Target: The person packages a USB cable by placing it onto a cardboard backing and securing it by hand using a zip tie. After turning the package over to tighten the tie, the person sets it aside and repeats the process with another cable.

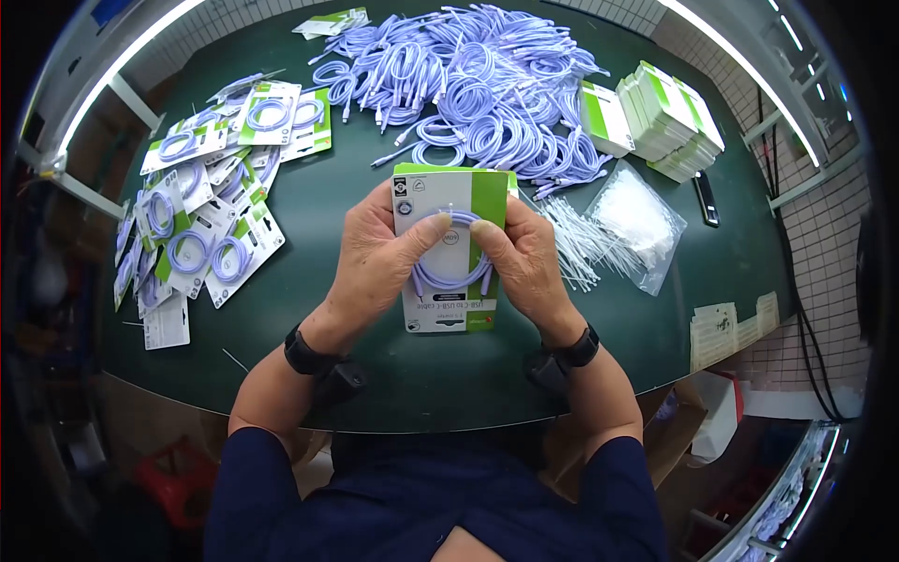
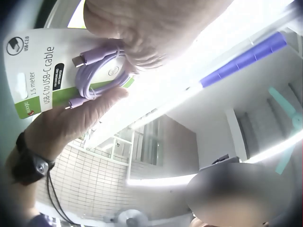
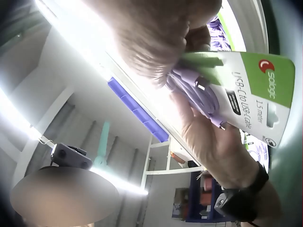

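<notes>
Both hands hold a white and green cable card point(image 1: 435, 192) in the middle of the head view, its printed text upside down there. A coiled lilac USB-C cable point(image 1: 449, 282) lies against the card's face. My left hand point(image 1: 375, 245) grips the card's left side, thumb pressed on the top of the coil. On the other side my right hand point(image 1: 529, 265) grips the edge, its thumb also on the coil. Fingers of both hands pass behind the card. A thin white tie point(image 2: 92, 91) crosses the coil in the left wrist view. A green edge shows behind the card's top.
Many loose lilac cables point(image 1: 487, 94) are heaped at the back. Carded cables point(image 1: 190, 251) pile up at left. Stacked cards point(image 1: 660, 117), white ties point(image 1: 581, 239), a clear plastic bag point(image 1: 641, 220) and a small black object point(image 1: 706, 199) sit at right.
</notes>
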{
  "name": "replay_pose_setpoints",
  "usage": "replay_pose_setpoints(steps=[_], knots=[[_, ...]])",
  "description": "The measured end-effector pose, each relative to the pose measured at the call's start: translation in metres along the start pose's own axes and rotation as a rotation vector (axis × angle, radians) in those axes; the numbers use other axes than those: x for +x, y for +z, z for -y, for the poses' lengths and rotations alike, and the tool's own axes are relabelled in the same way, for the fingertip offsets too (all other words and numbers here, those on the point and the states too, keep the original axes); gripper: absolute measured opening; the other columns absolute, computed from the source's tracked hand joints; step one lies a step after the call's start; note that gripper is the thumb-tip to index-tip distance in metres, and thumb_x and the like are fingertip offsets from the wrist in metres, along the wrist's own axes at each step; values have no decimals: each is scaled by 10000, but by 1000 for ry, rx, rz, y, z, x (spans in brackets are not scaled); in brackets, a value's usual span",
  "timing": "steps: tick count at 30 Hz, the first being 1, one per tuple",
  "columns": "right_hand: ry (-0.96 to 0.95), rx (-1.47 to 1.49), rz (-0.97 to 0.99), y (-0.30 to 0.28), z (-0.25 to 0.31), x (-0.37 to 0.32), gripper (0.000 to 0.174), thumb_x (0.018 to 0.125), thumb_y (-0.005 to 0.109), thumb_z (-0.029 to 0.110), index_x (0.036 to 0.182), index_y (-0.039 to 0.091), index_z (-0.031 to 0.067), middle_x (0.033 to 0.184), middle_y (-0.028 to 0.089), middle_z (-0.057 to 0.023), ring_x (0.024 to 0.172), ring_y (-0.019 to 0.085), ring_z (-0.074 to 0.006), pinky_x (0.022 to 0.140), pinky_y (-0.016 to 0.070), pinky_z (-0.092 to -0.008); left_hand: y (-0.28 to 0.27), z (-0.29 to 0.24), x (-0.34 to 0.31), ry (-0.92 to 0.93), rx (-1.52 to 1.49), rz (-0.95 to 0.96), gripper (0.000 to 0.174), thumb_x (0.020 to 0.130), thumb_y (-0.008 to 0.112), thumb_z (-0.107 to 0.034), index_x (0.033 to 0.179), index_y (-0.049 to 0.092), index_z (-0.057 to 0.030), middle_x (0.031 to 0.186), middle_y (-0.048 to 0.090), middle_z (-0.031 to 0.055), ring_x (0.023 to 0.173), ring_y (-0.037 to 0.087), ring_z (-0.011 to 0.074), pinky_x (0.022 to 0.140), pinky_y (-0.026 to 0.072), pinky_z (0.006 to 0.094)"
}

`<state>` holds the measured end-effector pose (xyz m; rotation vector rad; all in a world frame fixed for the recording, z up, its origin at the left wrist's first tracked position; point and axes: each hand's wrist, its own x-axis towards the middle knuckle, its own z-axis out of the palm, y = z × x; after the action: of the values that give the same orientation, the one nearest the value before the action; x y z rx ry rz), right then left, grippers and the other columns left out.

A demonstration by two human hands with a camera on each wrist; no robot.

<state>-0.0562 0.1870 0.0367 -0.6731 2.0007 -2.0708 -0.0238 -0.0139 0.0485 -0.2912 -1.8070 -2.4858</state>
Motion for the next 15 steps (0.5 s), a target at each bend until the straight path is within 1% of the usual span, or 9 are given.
replay_pose_setpoints(steps=[1, 4, 9, 12, 13, 15], knots=[[14, 3, -7, -2, -1, -1, 338, 1080, 633, 244, 1287, 660, -22, 1092, 722, -54, 966, 646, -85, 857, 534, -248, -1, 3, 0, -15, -5, 1, 278, 1006, 697, -49, 1264, 623, 25, 1165, 739, 110, 1000, 714, 135, 887, 593, 295], [11, 34, 57, -11, -4, -5, 356, 1073, 647, 256, 1286, 661, -30, 1085, 724, -52, 960, 646, -82, 846, 538, -246, 0, 16, -3, -116, -225, 2, 288, 1009, 691, -46, 1279, 624, 28, 1172, 737, 111, 1015, 709, 135, 896, 591, 296], [41, 99, -8, -13, -24, -3, 340, 1074, 652, 254, 1262, 671, -29, 1080, 726, -52, 954, 646, -74, 845, 534, -237, 6, 25, 1, -172, -263, -15, 298, 1011, 691, -56, 1288, 614, 21, 1174, 732, 111, 1031, 704, 140, 911, 589, 302], [-3, 102, -98, -13, -30, -3, 311, 1076, 653, 252, 1223, 681, -21, 1057, 723, -44, 942, 643, -66, 846, 530, -231, 9, 25, 1, -77, -30, -36, 300, 1009, 692, -64, 1282, 603, 21, 1158, 727, 107, 1029, 697, 137, 908, 583, 298], [-5, 98, -103, -14, -30, -5, 311, 1076, 653, 252, 1223, 681, -21, 1057, 723, -44, 942, 643, -66, 846, 530, -231, 10, 25, 0, -76, -32, -31, 300, 1009, 692, -64, 1282, 603, 21, 1158, 727, 107, 1029, 697, 137, 908, 583, 298], [-20, 113, -133, -15, -26, -6, 310, 1077, 653, 257, 1234, 668, -10, 1059, 719, -42, 939, 640, -67, 845, 526, -228, 13, 22, -5, -23, 102, 29, 288, 1010, 688, -73, 1266, 597, 23, 1144, 724, 105, 1017, 690, 131, 890, 580, 294]])
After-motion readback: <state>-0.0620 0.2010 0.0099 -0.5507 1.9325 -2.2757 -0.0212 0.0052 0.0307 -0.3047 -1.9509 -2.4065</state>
